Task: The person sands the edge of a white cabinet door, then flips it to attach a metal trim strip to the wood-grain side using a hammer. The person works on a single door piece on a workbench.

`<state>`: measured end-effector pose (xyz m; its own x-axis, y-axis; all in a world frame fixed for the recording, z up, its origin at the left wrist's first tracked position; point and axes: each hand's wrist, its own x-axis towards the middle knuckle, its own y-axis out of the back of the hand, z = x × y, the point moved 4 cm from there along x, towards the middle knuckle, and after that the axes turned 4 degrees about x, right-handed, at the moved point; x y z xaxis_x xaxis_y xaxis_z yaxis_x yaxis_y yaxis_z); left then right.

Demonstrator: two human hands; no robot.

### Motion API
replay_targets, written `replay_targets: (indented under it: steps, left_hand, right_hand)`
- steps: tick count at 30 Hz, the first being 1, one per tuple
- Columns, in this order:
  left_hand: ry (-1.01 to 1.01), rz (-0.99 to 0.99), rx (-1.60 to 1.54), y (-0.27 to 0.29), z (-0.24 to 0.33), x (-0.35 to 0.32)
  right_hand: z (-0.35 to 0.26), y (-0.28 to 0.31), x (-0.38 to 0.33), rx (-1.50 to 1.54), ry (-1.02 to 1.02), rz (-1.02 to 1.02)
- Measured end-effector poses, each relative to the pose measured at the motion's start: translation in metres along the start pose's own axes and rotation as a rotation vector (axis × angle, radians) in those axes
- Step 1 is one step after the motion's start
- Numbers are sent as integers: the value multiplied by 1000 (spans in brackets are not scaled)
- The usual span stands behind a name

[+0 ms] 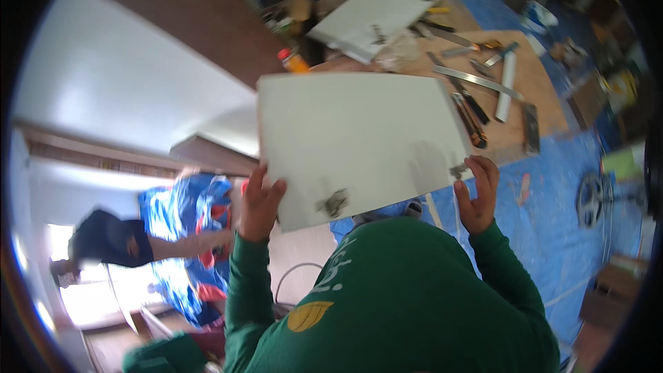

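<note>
A flat white panel (359, 138) spans the space in front of me, with dark smudges near its lower edge. My left hand (260, 205) grips its lower left corner, thumb and fingers closed on the edge. At the lower right corner my right hand (480, 195) pinches the other side in the same way. The panel's far edge reaches over a wooden worktable (545, 83). Just past its right edge lie a metal ruler (478, 81) and several slim tools with dark handles, among them an orange-and-black one (471, 123).
Another white panel (380, 17) lies at the back, near an orange bottle (293, 61). Blue sheeting (545, 193) covers the floor on the right, where a round grey wheel-like object (589, 199) stands. Another person (114, 238) in dark clothing is at the left, beside a blue tarp (166, 221).
</note>
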<state>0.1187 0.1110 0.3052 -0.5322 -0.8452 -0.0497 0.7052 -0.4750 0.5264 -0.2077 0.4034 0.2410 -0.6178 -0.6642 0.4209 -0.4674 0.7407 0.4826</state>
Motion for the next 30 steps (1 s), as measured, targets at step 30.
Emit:
replay_targets:
  steps: [30]
  left_hand:
    - [-1480,130,253,-102,276,-7]
  right_hand:
    - [-92,16,76,193,346,12]
